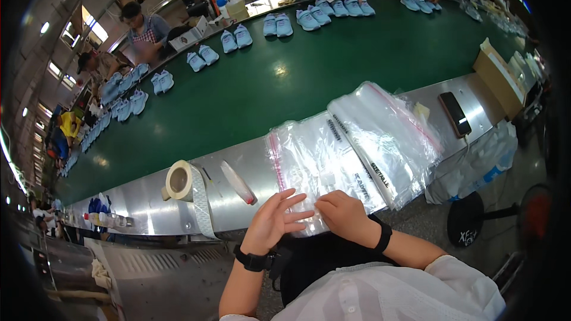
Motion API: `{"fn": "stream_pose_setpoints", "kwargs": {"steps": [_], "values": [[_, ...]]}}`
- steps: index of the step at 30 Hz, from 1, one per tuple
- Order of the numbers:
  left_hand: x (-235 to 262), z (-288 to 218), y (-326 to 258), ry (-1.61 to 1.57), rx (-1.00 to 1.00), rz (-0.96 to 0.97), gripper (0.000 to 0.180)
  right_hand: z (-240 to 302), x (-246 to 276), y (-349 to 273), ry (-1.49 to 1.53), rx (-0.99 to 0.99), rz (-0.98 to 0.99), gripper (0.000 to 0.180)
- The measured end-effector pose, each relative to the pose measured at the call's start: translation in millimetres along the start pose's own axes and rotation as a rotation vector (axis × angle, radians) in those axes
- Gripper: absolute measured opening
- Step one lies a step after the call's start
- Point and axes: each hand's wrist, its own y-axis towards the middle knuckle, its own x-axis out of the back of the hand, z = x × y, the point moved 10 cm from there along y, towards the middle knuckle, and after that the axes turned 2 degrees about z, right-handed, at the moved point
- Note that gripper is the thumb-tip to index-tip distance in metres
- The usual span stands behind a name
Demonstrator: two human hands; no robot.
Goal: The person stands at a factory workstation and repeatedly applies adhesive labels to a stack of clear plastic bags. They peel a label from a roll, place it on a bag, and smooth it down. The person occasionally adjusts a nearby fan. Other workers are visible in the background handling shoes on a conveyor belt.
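Over the near edge of a pile of clear plastic bags, my left hand is open, fingers spread and palm turned partly up. Close to its right, my right hand is closed in a pinch, its fingertips near the left hand's fingers. Whatever lies in that pinch, if anything, is too small to make out. A second stack of clear bags with a pink-red strip along one edge overlaps the pile on the right. To the left lie a roll of labels and a slim whitish object with a red tip.
A metal ledge runs along a green conveyor belt carrying pairs of light-blue shoes. A phone and cardboard box are at right, bottles at left. Several people work across the belt.
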Motion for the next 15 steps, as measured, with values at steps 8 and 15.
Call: {"fn": "stream_pose_setpoints", "kwargs": {"steps": [8, 15], "values": [[47, 28, -18, -0.179, -0.199, -0.133, 0.039, -132, 88, -10, 0.947, -0.715, -0.574, 0.019], [210, 47, -152, -0.065, -0.524, -0.926, 0.036, -227, 140, -134, 0.883, -0.937, -0.714, 0.015]]}}
